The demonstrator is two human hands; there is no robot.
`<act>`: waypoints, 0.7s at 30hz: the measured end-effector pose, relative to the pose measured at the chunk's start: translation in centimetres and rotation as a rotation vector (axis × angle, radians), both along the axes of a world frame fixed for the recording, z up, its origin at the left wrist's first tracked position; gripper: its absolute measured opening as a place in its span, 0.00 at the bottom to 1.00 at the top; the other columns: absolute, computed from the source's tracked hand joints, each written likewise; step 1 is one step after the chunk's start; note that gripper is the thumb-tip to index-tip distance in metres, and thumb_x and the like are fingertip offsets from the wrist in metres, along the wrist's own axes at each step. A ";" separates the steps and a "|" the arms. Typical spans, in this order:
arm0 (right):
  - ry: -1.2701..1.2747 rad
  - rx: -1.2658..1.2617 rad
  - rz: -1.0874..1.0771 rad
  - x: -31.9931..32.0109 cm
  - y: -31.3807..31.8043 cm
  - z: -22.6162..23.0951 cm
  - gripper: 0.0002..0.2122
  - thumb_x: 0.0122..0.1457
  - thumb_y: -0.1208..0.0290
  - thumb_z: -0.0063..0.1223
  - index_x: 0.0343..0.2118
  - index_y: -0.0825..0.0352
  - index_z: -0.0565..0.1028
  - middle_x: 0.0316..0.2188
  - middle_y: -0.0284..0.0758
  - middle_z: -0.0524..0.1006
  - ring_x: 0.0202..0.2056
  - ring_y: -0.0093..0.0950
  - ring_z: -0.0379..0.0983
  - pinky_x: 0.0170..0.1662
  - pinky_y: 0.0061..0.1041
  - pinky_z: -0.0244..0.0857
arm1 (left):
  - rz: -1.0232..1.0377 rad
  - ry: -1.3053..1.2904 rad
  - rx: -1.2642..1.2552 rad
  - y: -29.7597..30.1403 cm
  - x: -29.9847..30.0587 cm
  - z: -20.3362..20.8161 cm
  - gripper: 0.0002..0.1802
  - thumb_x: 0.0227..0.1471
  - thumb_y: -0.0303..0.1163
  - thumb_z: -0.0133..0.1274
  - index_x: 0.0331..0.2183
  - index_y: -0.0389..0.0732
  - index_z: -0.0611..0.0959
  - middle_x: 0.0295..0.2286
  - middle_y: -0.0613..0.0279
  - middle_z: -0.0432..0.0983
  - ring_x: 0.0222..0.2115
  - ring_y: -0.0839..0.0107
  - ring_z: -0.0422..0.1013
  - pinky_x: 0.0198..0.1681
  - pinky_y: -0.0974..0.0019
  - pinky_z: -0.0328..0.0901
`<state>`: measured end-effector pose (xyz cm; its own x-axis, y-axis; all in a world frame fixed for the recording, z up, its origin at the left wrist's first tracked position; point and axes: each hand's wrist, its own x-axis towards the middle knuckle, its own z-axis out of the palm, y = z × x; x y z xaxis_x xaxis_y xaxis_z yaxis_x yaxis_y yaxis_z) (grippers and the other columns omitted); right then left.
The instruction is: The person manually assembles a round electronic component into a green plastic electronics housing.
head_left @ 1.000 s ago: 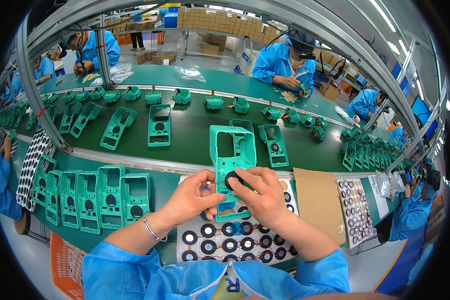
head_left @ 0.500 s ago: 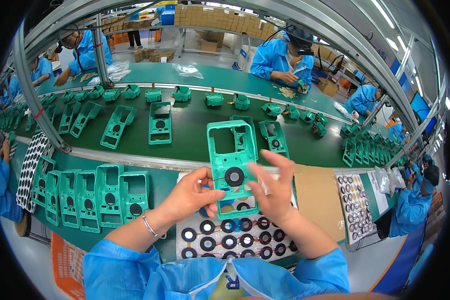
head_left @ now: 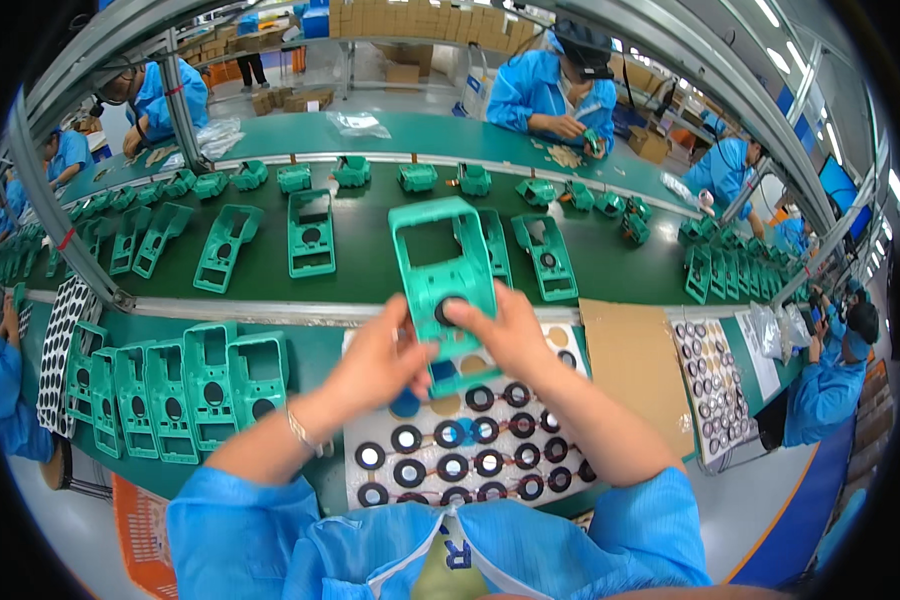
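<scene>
Both my hands hold a green plastic housing (head_left: 448, 278), tilted above the table with its large rectangular opening at the far end. My left hand (head_left: 380, 350) grips its lower left edge, fingers closed on it. The fingers of my right hand (head_left: 515, 335) wrap around the right edge, while its thumb presses on a small round black speaker (head_left: 443, 312) inside the housing. That thumb partly covers the speaker. Below my hands lies a white foam sheet (head_left: 378, 424) bearing rows of round black speakers (head_left: 409, 472) with thin red wires.
Similar housings (head_left: 173, 436) stand lined up at the left. Beyond, a dark green belt (head_left: 365, 245) carries more housings and small green parts. Cardboard (head_left: 625, 385) and a sheet of round parts (head_left: 710, 400) lie right. A metal post (head_left: 80, 245) rises left; co-workers (head_left: 545, 95) sit across.
My right hand, open and apart from the housing before, has closed on its right edge with the thumb on the speaker. The housing has tilted and shifted slightly up and left in view.
</scene>
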<state>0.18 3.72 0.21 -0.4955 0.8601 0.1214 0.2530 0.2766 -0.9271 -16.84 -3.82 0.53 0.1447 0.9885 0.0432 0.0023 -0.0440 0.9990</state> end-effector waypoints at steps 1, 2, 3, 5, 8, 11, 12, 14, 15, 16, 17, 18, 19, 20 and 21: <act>0.032 0.036 -0.048 0.2 1.1 -0.2 0.20 0.51 0.60 0.55 0.39 0.72 0.68 0.31 0.36 0.74 0.32 0.23 0.69 0.36 0.22 0.64 | -0.035 0.033 -0.116 1.8 -0.5 0.5 0.18 0.49 0.22 0.47 0.44 0.35 0.65 0.30 0.59 0.69 0.17 0.76 0.69 0.19 0.73 0.68; 0.064 0.073 -0.098 0.4 2.1 -0.5 0.24 0.49 0.57 0.56 0.39 0.74 0.67 0.31 0.40 0.74 0.33 0.28 0.71 0.36 0.24 0.64 | -0.061 0.007 -0.118 3.8 -0.8 0.4 0.14 0.48 0.22 0.48 0.40 0.33 0.68 0.27 0.60 0.69 0.17 0.76 0.70 0.19 0.73 0.68; 0.048 0.144 -0.195 0.4 2.5 -0.1 0.25 0.48 0.57 0.57 0.39 0.75 0.66 0.30 0.39 0.74 0.32 0.27 0.70 0.35 0.24 0.64 | -0.058 0.059 -0.117 5.7 -1.9 0.7 0.13 0.47 0.23 0.50 0.38 0.32 0.69 0.24 0.61 0.69 0.17 0.76 0.69 0.18 0.73 0.69; 0.020 0.317 -0.331 1.3 1.7 1.7 0.21 0.49 0.59 0.56 0.35 0.74 0.68 0.26 0.36 0.72 0.29 0.25 0.68 0.34 0.23 0.63 | 0.128 0.236 -0.076 10.2 -3.3 -0.3 0.12 0.46 0.24 0.51 0.35 0.30 0.70 0.22 0.61 0.69 0.16 0.76 0.68 0.17 0.72 0.67; -0.323 0.106 0.082 4.1 -0.9 2.2 0.09 0.51 0.68 0.53 0.30 0.70 0.73 0.28 0.34 0.72 0.33 0.25 0.66 0.38 0.23 0.62 | 0.162 0.250 -0.202 15.8 -5.9 -3.3 0.09 0.43 0.21 0.51 0.30 0.31 0.70 0.21 0.59 0.68 0.17 0.74 0.68 0.16 0.72 0.68; -0.594 0.488 0.154 5.4 -4.6 0.6 0.05 0.48 0.72 0.53 0.24 0.68 0.74 0.27 0.35 0.72 0.33 0.30 0.67 0.37 0.26 0.63 | 0.181 0.253 -0.268 18.3 -7.9 -5.9 0.08 0.43 0.22 0.52 0.28 0.31 0.72 0.20 0.61 0.69 0.18 0.74 0.68 0.16 0.72 0.67; -0.709 0.651 0.165 5.9 -5.1 -0.1 0.04 0.45 0.74 0.51 0.23 0.68 0.72 0.27 0.35 0.72 0.32 0.32 0.68 0.36 0.27 0.63 | 0.161 0.327 -0.253 18.6 -8.0 -6.1 0.10 0.43 0.24 0.53 0.29 0.30 0.72 0.19 0.59 0.70 0.18 0.72 0.69 0.17 0.70 0.67; -0.822 0.817 0.176 6.3 -5.8 -0.8 0.03 0.41 0.76 0.49 0.22 0.68 0.71 0.26 0.36 0.71 0.30 0.34 0.68 0.35 0.29 0.63 | 0.143 0.401 -0.232 19.0 -8.2 -6.3 0.12 0.43 0.26 0.54 0.30 0.28 0.72 0.19 0.58 0.71 0.18 0.71 0.70 0.18 0.69 0.67; -0.848 0.861 0.172 6.6 -6.0 -1.0 0.03 0.40 0.76 0.49 0.21 0.67 0.71 0.25 0.35 0.70 0.30 0.33 0.68 0.36 0.28 0.63 | 0.164 0.707 -0.200 18.7 -7.6 -5.3 0.14 0.43 0.29 0.55 0.30 0.28 0.73 0.19 0.56 0.72 0.20 0.66 0.71 0.21 0.66 0.68; -0.866 0.911 0.175 6.4 -6.1 -1.1 0.04 0.38 0.75 0.49 0.21 0.66 0.70 0.24 0.35 0.69 0.29 0.32 0.67 0.36 0.27 0.63 | 0.195 1.015 -0.163 18.3 -7.7 -4.5 0.17 0.42 0.31 0.56 0.31 0.27 0.74 0.19 0.54 0.73 0.21 0.62 0.72 0.24 0.63 0.68; -0.890 0.934 0.186 6.1 -6.2 -1.1 0.04 0.39 0.75 0.48 0.21 0.66 0.70 0.24 0.36 0.69 0.29 0.31 0.68 0.36 0.27 0.62 | 0.321 1.307 0.079 17.3 -7.5 -4.2 0.16 0.42 0.35 0.57 0.29 0.30 0.76 0.24 0.51 0.74 0.28 0.56 0.71 0.32 0.58 0.66; -0.887 0.940 0.186 5.9 -6.2 -1.1 0.04 0.39 0.75 0.48 0.21 0.66 0.70 0.24 0.36 0.69 0.29 0.31 0.68 0.36 0.27 0.62 | 0.328 1.309 0.081 15.7 -6.9 -3.4 0.16 0.42 0.35 0.57 0.29 0.30 0.76 0.24 0.51 0.74 0.28 0.56 0.71 0.32 0.58 0.66; -0.894 0.976 0.185 5.8 -6.1 -1.1 0.04 0.39 0.75 0.48 0.21 0.66 0.70 0.24 0.36 0.69 0.29 0.31 0.68 0.36 0.28 0.62 | 0.393 1.211 0.272 13.9 -5.4 -2.2 0.14 0.41 0.34 0.57 0.28 0.33 0.77 0.26 0.52 0.73 0.30 0.55 0.70 0.35 0.58 0.65; -0.891 1.017 0.188 5.6 -6.0 -1.1 0.04 0.39 0.75 0.48 0.21 0.66 0.70 0.24 0.36 0.69 0.29 0.31 0.68 0.36 0.28 0.62 | 0.462 1.113 0.457 11.8 -4.3 -1.0 0.11 0.41 0.33 0.57 0.26 0.36 0.78 0.28 0.52 0.73 0.33 0.55 0.69 0.37 0.57 0.64; -0.888 1.023 0.189 5.7 -5.9 -1.1 0.04 0.39 0.75 0.48 0.21 0.66 0.70 0.24 0.36 0.69 0.29 0.31 0.68 0.36 0.28 0.62 | 0.294 1.047 0.508 9.9 -3.4 -0.3 0.10 0.41 0.33 0.56 0.27 0.37 0.78 0.29 0.53 0.72 0.34 0.55 0.68 0.38 0.57 0.64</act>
